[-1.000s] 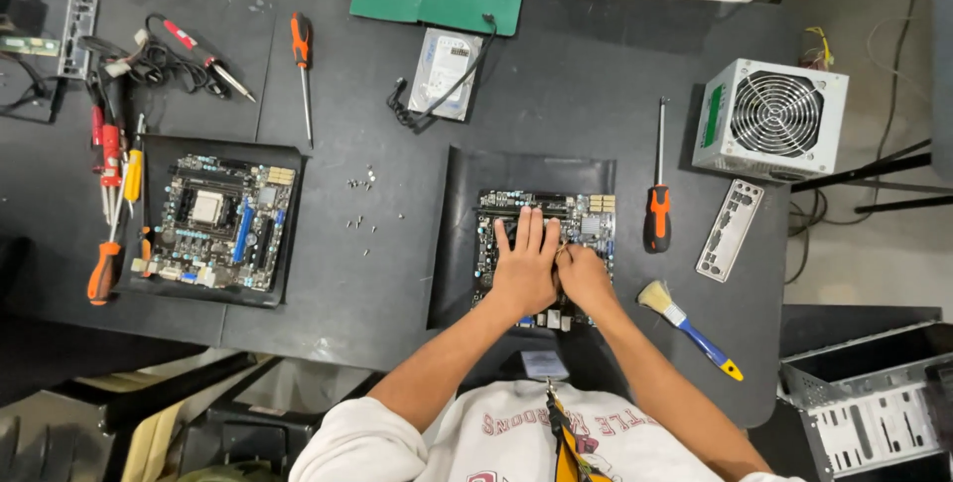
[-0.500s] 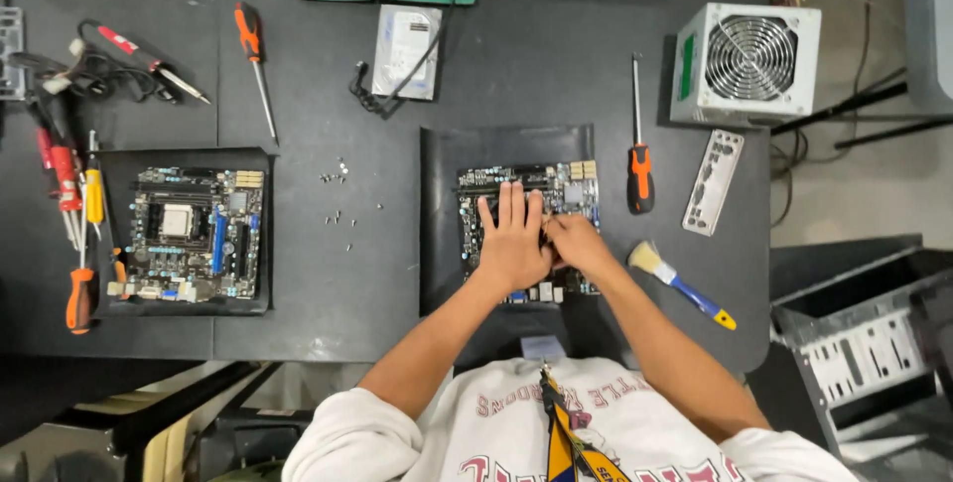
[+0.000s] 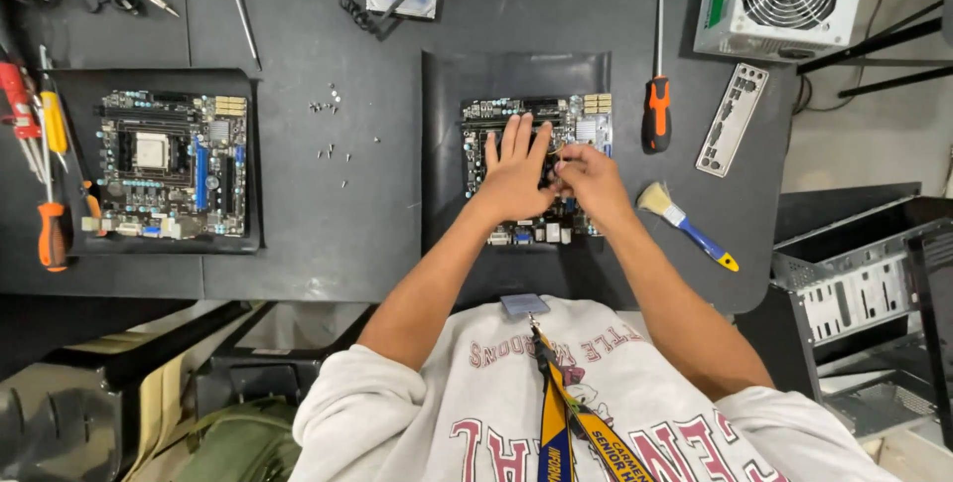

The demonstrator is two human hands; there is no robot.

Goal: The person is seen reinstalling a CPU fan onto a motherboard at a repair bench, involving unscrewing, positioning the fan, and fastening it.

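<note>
head view — two hands on one motherboard (image 3: 536,169): left hand (image 3: 516,174) flat, fingers spread, right hand (image 3: 588,176) curled — grip unclear.

dark table (image 3: 377,244) carries two mats, loose screws (image 3: 331,125), screwdrivers, a brush (image 3: 685,224).

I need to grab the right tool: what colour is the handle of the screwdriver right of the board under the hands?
Orange and black, on the screwdriver, in the head view.
</note>
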